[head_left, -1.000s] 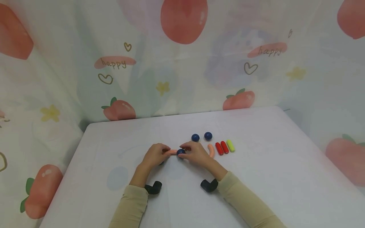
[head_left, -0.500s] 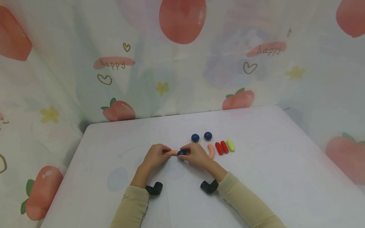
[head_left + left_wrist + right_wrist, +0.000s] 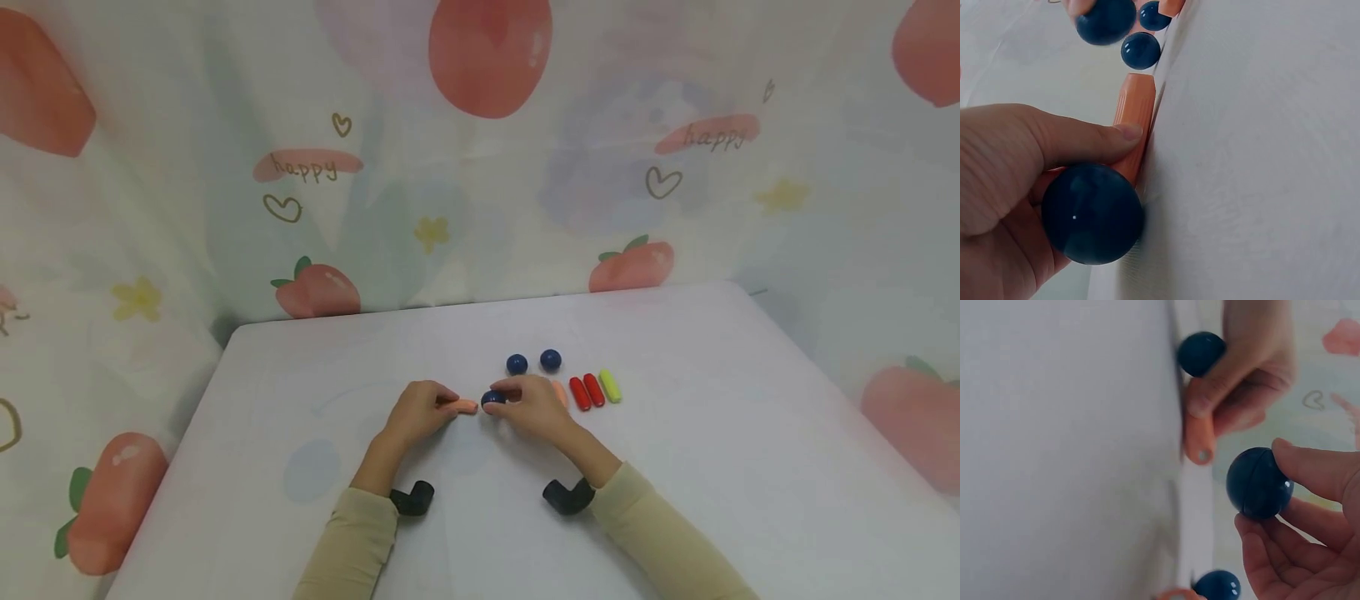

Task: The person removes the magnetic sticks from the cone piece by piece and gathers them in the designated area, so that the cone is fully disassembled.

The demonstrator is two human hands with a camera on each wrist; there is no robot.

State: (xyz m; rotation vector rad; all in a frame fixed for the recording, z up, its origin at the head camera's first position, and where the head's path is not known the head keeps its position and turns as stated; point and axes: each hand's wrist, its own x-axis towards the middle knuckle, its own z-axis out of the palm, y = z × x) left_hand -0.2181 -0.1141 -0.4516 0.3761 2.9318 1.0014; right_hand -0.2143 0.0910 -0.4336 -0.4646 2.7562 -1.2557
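Thumb and fingers of my left hand [image 3: 422,410] pinch an orange rod [image 3: 1136,100] close above the white table. At the rod's near end, in the left wrist view, sits a blue ball [image 3: 1093,214]; the head view hides it behind the hand. A small metallic spot shows on the rod's free end in the right wrist view. My right hand [image 3: 534,408] pinches another blue ball [image 3: 1260,483] between thumb and fingertips. A narrow gap separates that ball from the rod's free end.
Two more blue balls, a left one [image 3: 517,364] and a right one [image 3: 551,360], lie beyond my right hand. A curved orange piece [image 3: 560,393] is partly covered by that hand. Farther right lie two red rods [image 3: 581,394] and a yellow-green rod [image 3: 611,387]. Patterned cloth [image 3: 480,208] hangs behind the table.
My right hand has drawn its blue ball a little to the right, off the rod's end, where it appeared to touch half a second ago. The head view has shifted slightly.
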